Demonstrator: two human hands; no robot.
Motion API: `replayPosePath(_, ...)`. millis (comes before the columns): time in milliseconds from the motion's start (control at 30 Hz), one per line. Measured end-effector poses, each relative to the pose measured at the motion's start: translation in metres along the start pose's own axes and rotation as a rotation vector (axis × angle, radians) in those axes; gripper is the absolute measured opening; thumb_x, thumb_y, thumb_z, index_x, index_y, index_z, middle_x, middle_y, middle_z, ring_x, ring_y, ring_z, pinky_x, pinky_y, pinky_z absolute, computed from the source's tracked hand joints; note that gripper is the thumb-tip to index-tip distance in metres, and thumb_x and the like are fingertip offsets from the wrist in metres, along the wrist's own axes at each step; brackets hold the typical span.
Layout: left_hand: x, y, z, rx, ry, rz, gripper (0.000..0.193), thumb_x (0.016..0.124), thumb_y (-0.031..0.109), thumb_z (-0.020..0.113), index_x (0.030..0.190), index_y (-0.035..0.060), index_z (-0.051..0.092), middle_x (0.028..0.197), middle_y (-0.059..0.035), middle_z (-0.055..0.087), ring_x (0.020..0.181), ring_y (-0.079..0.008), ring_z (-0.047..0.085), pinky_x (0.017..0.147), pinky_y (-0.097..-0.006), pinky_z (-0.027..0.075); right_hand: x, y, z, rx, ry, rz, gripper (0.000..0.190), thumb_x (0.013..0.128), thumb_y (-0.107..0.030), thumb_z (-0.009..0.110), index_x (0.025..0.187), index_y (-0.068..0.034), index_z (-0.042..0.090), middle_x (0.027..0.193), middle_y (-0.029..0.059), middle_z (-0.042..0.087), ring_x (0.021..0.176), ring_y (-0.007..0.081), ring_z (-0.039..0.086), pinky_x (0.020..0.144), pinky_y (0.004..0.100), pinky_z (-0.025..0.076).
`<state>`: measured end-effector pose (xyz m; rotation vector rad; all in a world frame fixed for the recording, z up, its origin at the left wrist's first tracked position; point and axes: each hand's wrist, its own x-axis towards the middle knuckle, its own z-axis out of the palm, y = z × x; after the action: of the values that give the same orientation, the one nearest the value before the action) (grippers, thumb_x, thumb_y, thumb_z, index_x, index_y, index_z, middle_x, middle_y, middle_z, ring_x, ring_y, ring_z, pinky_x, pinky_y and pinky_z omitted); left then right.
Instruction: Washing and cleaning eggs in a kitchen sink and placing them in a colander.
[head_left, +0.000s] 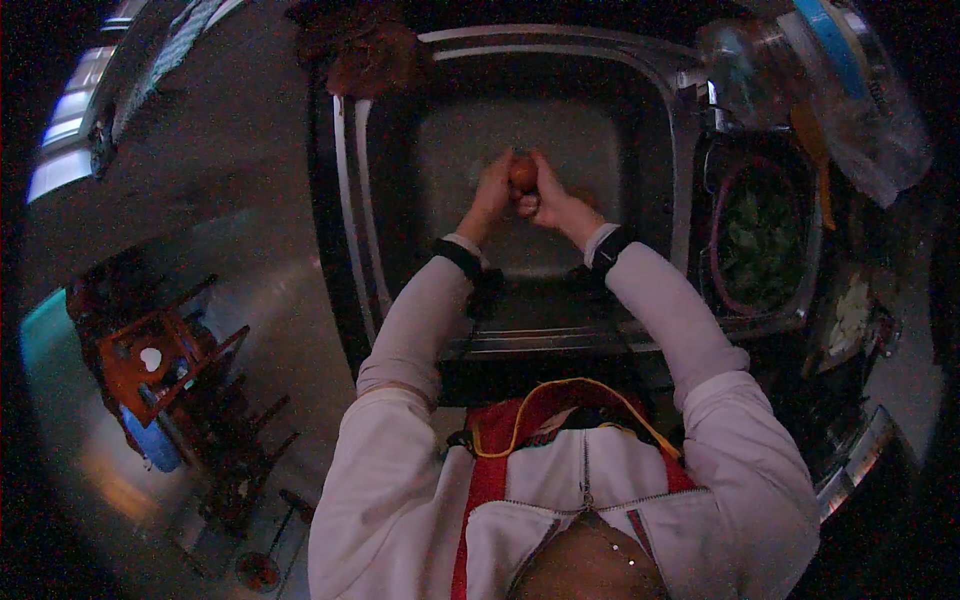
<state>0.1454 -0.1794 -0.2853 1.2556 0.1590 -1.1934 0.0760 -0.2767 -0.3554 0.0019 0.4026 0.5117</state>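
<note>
Over the basin of a stainless steel sink (517, 120), both hands meet around a small, round, reddish-brown item (523, 174). Dim light leaves its exact kind unclear. My left hand (495, 187) grips it from the left. From the right, the fingers of my right hand (551, 196) curl below it and the thumb lies along its side. Part of another orange-brown thing (586, 196) shows behind my right wrist, too dark to name. Dark bands circle both wrists over the pale sleeves.
Right of the main basin, leafy greens (761, 240) fill a pink-rimmed container (716, 262) in a smaller basin. Behind it lies a clear plastic bag (885, 142). Pale pieces (849, 315) rest farther right. A brown object (375, 64) sits at the sink's far left corner. Wooden furniture (127, 356) stands left.
</note>
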Motion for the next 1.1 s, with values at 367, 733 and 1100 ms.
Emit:
replayPosePath(367,0.015,-0.032,-0.036,0.858,0.318,0.611,0.035,0.076,0.031,0.031,0.081,0.0005,0.047,0.079,-0.0167,0.047,0.073,-0.0292,0.045,0.066,-0.0327,0.035,0.033,0.045,0.042,-0.461,0.859,-0.365,0.051,0.066,-0.057,0.035,0.092,-0.013,0.043,0.08,0.0001,0.047,0.062,0.0137,0.044,0.051,0.0255,0.038)
replayPosePath(733,0.034,-0.034,-0.073,0.293,0.117,0.243,0.032,0.072,0.03,0.037,0.077,0.0019,0.05,0.077,-0.0099,0.051,0.064,-0.0191,0.049,0.056,-0.03,0.038,0.025,0.051,0.091,-0.483,0.813,-0.029,0.059,0.068,-0.059,0.023,0.093,-0.009,0.044,0.084,0.0058,0.046,0.066,0.0133,0.044,0.049,0.024,0.035)
replayPosePath(1100,-0.008,-0.003,-0.011,0.39,-0.052,0.349,0.025,0.07,0.022,0.044,0.088,0.0049,0.047,0.084,-0.0133,0.051,0.074,-0.0265,0.048,0.064,-0.0329,0.037,-0.009,0.038,0.022,1.539,-0.099,-0.15,0.051,0.076,-0.045,0.021,0.115,-0.012,0.023,0.11,0.0078,0.036,0.092,0.0261,0.042,0.076,0.036,0.034)
